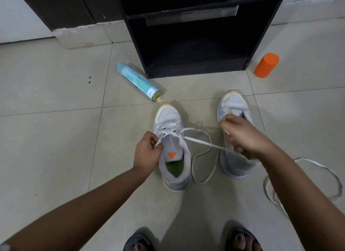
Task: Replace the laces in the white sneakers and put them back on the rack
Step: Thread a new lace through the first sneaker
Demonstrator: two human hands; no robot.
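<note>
Two white sneakers stand on the tiled floor, toes pointing at the black rack (194,36). The left sneaker (172,150) has a white lace (197,140) threaded through its lower eyelets. My left hand (147,151) pinches one end of that lace at the shoe's left side. My right hand (242,136) grips the other end, pulled taut to the right, over the right sneaker (233,108), which it partly hides. Slack lace loops on the floor between the shoes. A second loose lace (334,178) lies on the floor at the right.
A light blue spray can (138,81) lies on its side left of the rack. An orange cylinder (266,64) stands right of the rack. My sandalled feet (190,241) show at the bottom edge. A dark cabinet base (74,7) is at the far left.
</note>
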